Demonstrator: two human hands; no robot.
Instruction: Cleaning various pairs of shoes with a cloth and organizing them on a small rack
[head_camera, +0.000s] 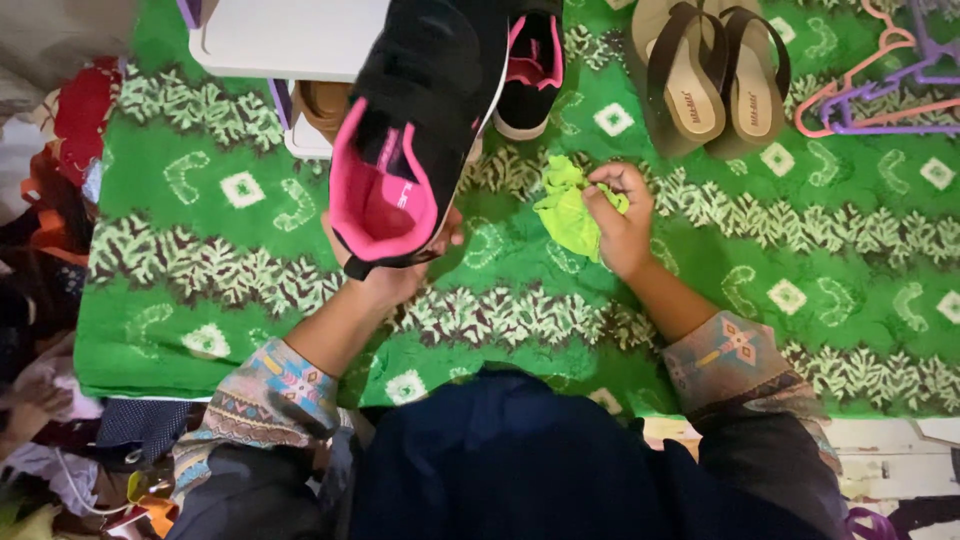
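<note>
Black sneaker w/ pink lining (410, 130) sits at upper centre of the frame, held up from below by the left hand (395, 270), whose fingers curl round the heel end so the pink opening faces the camera; most of that hand is hidden behind the shoe. Right hand (620, 225), centre-right, has its fingertips pinched together on a crumpled lime-green cloth (568, 210), which rests on the green patterned fabric (200, 230) covering the floor area. Cloth lies just beside the sneaker, not touching it. A second black-and-pink shoe (530, 70) stands at top centre, touching the held one's far side. Pair of brown sandals (710, 75) at upper right, side by side, near the cloth. Pink and purple hangers (880, 85) at far upper right corner. White rack w/ purple posts (280, 45) at upper left, w/ a tan shoe (322, 105) under its shelf. Pile of mixed clothes (50, 300) along the left edge. Both forearms wear patterned sleeves over a dark navy garment at bottom centre.
</note>
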